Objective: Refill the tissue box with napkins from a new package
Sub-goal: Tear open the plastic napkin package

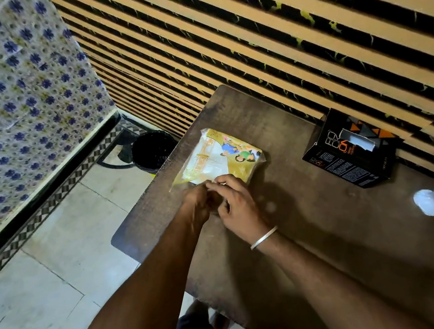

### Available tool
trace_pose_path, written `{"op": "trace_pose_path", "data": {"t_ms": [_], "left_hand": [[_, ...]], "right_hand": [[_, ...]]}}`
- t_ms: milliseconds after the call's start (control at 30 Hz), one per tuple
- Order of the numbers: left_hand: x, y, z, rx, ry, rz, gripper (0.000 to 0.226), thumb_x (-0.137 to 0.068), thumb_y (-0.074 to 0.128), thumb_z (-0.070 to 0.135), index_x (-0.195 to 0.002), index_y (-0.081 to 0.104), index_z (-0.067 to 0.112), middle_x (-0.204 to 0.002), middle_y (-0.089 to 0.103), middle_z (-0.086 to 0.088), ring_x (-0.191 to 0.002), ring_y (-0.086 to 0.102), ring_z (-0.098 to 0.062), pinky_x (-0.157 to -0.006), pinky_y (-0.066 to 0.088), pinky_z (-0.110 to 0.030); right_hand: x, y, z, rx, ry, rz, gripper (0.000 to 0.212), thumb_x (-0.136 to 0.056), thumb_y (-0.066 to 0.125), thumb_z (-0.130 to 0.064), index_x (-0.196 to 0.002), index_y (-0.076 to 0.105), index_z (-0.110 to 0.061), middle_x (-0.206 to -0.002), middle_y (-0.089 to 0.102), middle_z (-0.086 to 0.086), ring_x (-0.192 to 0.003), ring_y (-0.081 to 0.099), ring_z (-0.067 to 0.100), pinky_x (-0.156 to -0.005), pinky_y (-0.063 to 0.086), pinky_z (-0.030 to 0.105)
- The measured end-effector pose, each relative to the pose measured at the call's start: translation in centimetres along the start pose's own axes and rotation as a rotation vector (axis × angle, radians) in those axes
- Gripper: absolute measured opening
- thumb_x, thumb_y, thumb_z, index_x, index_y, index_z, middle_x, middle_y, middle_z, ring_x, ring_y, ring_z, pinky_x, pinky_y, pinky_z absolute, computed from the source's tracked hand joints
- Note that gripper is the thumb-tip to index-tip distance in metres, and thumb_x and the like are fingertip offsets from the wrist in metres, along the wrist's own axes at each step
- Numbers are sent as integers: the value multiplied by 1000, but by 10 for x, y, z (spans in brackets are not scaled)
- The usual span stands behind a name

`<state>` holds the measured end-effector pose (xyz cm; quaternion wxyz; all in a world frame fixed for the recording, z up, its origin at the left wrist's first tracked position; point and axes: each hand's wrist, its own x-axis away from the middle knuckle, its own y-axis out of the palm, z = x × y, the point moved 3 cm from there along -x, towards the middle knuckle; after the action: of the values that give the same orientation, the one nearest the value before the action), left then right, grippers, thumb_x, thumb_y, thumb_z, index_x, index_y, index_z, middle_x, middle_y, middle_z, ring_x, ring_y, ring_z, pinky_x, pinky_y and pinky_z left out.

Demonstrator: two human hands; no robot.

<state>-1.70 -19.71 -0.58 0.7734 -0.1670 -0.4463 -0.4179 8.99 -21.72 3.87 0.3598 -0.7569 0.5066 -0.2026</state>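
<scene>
The task looks to be at its opening step. The napkin package [220, 158] lies flat on the bench [292, 237], just beyond both hands, and as far as can be seen its wrapper is still whole, with the napkins inside. The left hand [197, 203] and the right hand [234, 202] meet at the package's near edge, fingers curled and pinching the plastic film there, touching each other as they work (whether a tear has started under the fingertips is hidden).

The tissue box [352, 147], black with orange print, stands well off to the right of the right hand and farther away, against the slatted wall; a strip of white shows in its top slot, but how full it is cannot be told.

So nothing has been moved across yet. Left to do, by my judgement: open the wrapper, take out the stack, open the box and load it.
</scene>
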Motion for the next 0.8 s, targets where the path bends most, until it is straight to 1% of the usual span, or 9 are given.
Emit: {"op": "trace_pose_path", "data": {"t_ms": [67, 167, 267, 300, 367, 433, 533, 700, 800], "left_hand": [[0, 2, 4, 24, 7, 34, 30, -91, 51, -6, -65, 54, 8, -36, 55, -2, -36, 54, -14, -37, 40, -18], [-1, 7, 8, 66, 10, 33, 13, -84, 52, 3, -76, 59, 10, -73, 65, -12, -61, 61, -22, -49, 49, -21], [-1, 8, 7, 98, 3, 71, 26, -96, 46, -2, -74, 53, 12, -70, 56, -6, -52, 53, -18, -40, 42, -14], [1, 9, 7, 139, -2, 89, 21, -94, 51, -2, -78, 58, 10, -70, 59, -6, -50, 55, -17, -41, 44, -15], [-2, 7, 6, 91, 56, 135, 17, -85, 69, -3, -99, 68, 7, -86, 71, -8, -69, 64, -19, -61, 57, -28], [-7, 3, 1, 40, 65, 133, 38, -77, 79, -1, -113, 68, 9, -106, 73, -7, -89, 66, -24, -81, 58, -39], [-16, 1, -5, 34, -4, 89, 47, -70, 86, 10, -114, 71, 16, -112, 75, -8, -105, 69, -32, -92, 53, -44], [-20, -2, 2, 32, 101, 87, 47, -73, 83, -2, -116, 71, 11, -111, 76, -10, -97, 73, -29, -82, 61, -50], [-21, 0, 4, 82, 53, 10, 28, -77, 81, -1, -102, 72, 9, -103, 76, -9, -86, 72, -24, -69, 62, -37]], "right_hand": [[2, 4, 1, -27, 11, -15, 60, -72, 52, 6, -128, 61, -13, -127, 51, 3, -122, 50, 18, -107, 43, 32], [8, 1, -1, -108, 14, -2, 51, -76, 57, -1, -126, 60, -14, -127, 49, 2, -123, 50, 13, -106, 44, 28], [-1, -19, 0, -184, 31, 167, 27, -84, 62, -14, -110, 58, -16, -114, 50, 0, -100, 55, 10, -89, 46, 18], [-11, -27, 6, -169, 66, 234, 23, -84, 60, -18, -107, 56, -15, -112, 50, 1, -96, 55, 13, -86, 47, 23], [-42, -39, 28, -87, 204, 306, 27, -83, 58, -22, -110, 55, -16, -114, 52, 5, -101, 55, 22, -89, 48, 36], [-78, -46, 60, 32, 432, 162, 42, -84, 61, -24, -124, 52, -16, -130, 49, 10, -119, 50, 29, -98, 41, 39], [-122, -48, 96, 101, 620, -178, 69, -87, 63, -38, -146, 35, -14, -153, 33, 14, -140, 32, 33, -114, 30, 42], [-154, -32, 105, -151, 742, -391, 88, -75, 76, -51, -145, 40, -12, -149, 44, 9, -131, 48, 31, -108, 42, 41], [-161, -26, 109, -159, 710, -471, 98, -53, 82, -65, -134, 54, -18, -132, 59, -1, -116, 59, 25, -105, 46, 43]]}}
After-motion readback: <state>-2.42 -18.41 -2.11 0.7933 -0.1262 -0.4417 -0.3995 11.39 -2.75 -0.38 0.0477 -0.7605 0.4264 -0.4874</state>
